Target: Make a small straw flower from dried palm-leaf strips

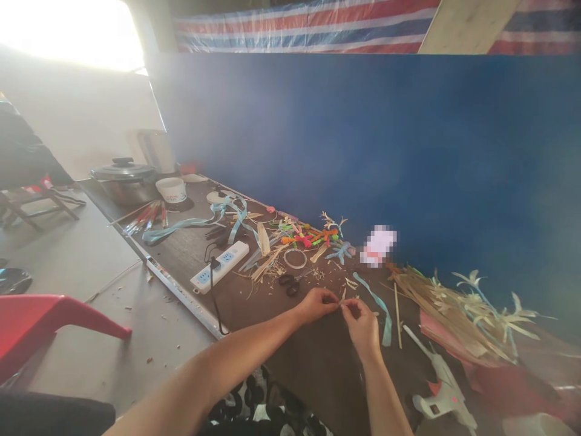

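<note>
My left hand point(319, 304) and my right hand point(361, 322) meet fingertip to fingertip over the dark table point(313, 357). Both are pinched around something too small to make out, with a pale sliver point(344, 294) showing just above the fingers. Black scissors point(289, 283) lie to the left of my left hand. A light blue ribbon strip point(379, 303) curves beside my right hand, next to a thin stick point(398, 315). A white glue gun point(447, 387) rests at the lower right.
A white power strip point(220, 266) with a black plug lies left. Behind are colourful twisted pieces point(308, 237), a clear tape ring point(295, 258) and blue ribbon point(181, 224). A pot point(124, 181) and white bowl point(171, 189) stand far left; dried leaves point(445, 309) lie right. A red chair point(54, 321) stands left.
</note>
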The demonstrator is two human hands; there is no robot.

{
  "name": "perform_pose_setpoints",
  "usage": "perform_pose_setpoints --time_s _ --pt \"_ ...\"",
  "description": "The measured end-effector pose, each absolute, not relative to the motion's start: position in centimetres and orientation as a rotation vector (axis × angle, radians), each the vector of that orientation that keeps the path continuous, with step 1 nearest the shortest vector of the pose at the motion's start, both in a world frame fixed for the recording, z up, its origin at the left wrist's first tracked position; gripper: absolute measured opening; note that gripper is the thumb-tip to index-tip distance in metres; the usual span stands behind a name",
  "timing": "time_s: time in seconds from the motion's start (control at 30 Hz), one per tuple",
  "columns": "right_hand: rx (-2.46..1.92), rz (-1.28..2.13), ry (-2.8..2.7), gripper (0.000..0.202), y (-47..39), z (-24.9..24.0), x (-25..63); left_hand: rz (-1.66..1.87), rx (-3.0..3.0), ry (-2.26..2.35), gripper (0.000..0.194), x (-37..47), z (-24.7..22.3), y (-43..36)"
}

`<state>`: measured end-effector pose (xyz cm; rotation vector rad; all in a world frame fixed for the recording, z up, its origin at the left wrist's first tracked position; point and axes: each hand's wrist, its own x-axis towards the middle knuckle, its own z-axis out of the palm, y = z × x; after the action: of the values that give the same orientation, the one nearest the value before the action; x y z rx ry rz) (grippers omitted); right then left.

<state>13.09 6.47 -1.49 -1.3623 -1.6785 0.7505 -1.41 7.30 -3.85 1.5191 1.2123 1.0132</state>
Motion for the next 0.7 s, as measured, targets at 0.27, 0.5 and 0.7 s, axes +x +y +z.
perform_pose_setpoints --time_s 0.27,0.5,0.7 --pt "-1.368 1.041 -1.366 0.023 6.5 -2.7 13.6 1.009 1.469 1.237 0.030 -1.3 -3.9 7.2" --pt "-1.370 0.997 -1.450 0.025 6.3 -2.3 13.3 0.988 1.447 1.207 0.034 -1.3 -4.4 7.3" --pt "-1.449 0.818 -1.544 0.022 6.2 -1.8 13.2 0.973 1.504 1.210 0.032 -1.3 -4.6 7.3"
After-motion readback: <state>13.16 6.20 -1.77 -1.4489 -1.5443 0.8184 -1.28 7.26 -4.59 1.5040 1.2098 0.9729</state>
